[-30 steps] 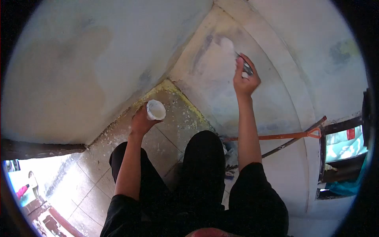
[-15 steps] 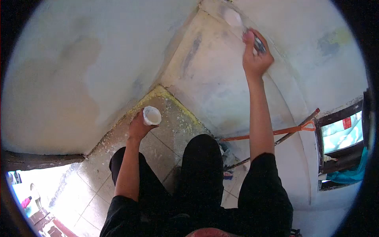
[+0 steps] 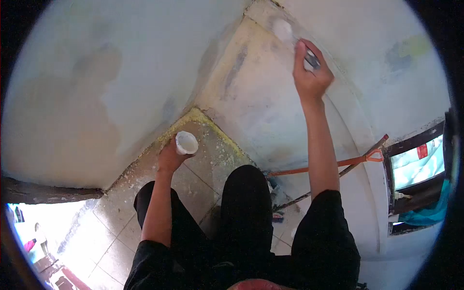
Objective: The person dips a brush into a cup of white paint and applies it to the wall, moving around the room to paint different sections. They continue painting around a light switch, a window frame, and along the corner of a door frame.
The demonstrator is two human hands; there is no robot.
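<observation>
My left hand [image 3: 170, 155] is wrapped around a small white cup [image 3: 186, 143], its open mouth facing up and whitish stuff inside. It hovers over the tiled floor near the corner. Up at the right, my right hand [image 3: 313, 72] grips a paintbrush [image 3: 312, 60] by its handle. The brush's white head is against or very close to the patchy wall [image 3: 270, 87], near a white patch [image 3: 282, 30]; blur hides the exact contact.
Paint-spattered tiles [image 3: 193, 181] lie below. A plain wall [image 3: 159, 63] rises on the left. An orange-handled tool [image 3: 319, 166] and a thin stick [image 3: 357, 163] lean by the right wall, near a window opening [image 3: 418, 164]. My knees are bent in front of me.
My right hand has shifted slightly left and down with the paintbrush, whose head stays near the same wall patch. The left hand and cup are nearly still.
</observation>
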